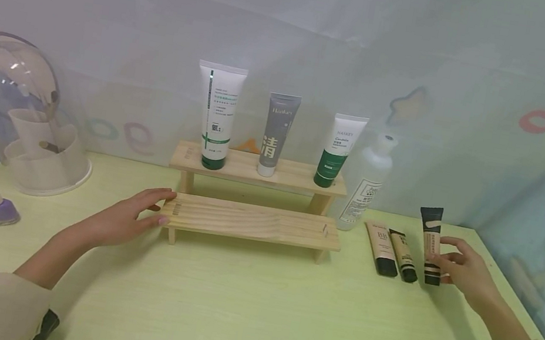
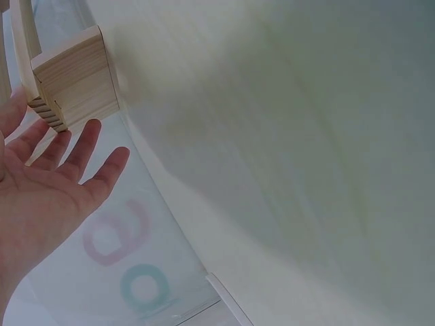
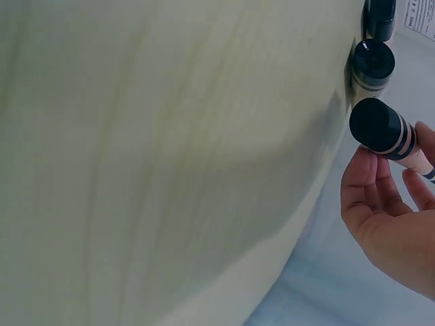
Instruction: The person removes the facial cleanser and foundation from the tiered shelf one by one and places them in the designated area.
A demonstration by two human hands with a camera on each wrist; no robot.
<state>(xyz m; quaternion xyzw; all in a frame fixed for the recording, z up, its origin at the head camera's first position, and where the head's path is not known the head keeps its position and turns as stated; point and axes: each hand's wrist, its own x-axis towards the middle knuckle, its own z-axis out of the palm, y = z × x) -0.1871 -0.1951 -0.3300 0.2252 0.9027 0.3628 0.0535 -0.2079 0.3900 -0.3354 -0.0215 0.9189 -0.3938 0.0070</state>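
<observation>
In the head view my left hand point(image 1: 128, 218) holds the left end of a two-tier wooden shelf point(image 1: 254, 220), thumb at the front edge and index finger towards the back. Its other fingers spread beside the board end in the left wrist view. My right hand point(image 1: 465, 272) pinches a beige tube with a black cap and black top end point(image 1: 432, 243), cap down, at the table's right side. The right wrist view shows this tube's cap point(image 3: 377, 127) close up. Left of it lie a slim beige-and-black tube point(image 1: 402, 256) and a wider BB cream tube point(image 1: 380, 248).
On the upper tier stand a white tube point(image 1: 220, 114), a grey tube point(image 1: 276, 135) and a green-and-white tube point(image 1: 339, 151). A translucent bottle point(image 1: 366, 185) stands behind the shelf's right end. A domed brush holder point(image 1: 46, 158) and purple nail polish point(image 1: 1, 210) are at left.
</observation>
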